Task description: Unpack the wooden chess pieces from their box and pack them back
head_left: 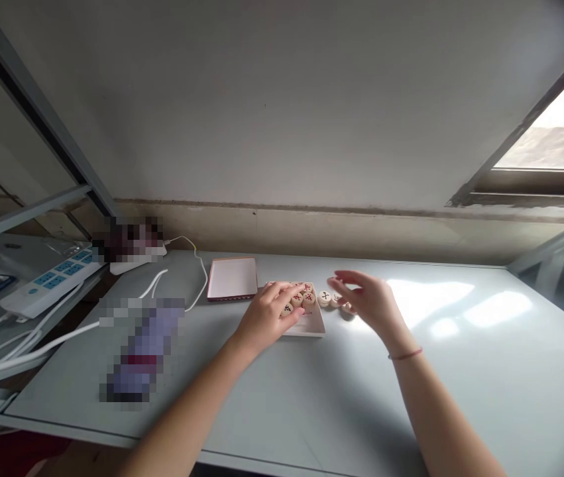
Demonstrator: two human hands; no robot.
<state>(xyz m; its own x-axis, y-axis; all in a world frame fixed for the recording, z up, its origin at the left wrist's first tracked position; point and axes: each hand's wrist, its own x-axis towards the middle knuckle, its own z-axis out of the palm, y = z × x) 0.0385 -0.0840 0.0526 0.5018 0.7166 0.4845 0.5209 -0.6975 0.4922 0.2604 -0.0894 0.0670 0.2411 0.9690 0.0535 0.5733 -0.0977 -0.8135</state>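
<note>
Round Chinese chess pieces (pixel 308 297) with red and black characters lie in rows inside a shallow white box (pixel 314 324). Over the left part of this box rests my left hand (pixel 266 313), its fingers stretched out over the pieces and the thumb apart. My right hand (pixel 367 298) hovers just right of the box with thumb and fingertips drawn together; whether a piece is between them cannot be made out. Below its fingers, a few loose Chinese chess pieces (pixel 325 297) stand on the table beside the box, partly hidden by the hand.
An open box lid (pixel 233 278) lies on the grey table (pixel 272 397), left of the box. Farther left are a white power strip (pixel 53 281), white cables (pixel 70 334) and a blurred purple object (pixel 147 351). A wall (pixel 282 132) closes off the back; sunlight strikes the right side.
</note>
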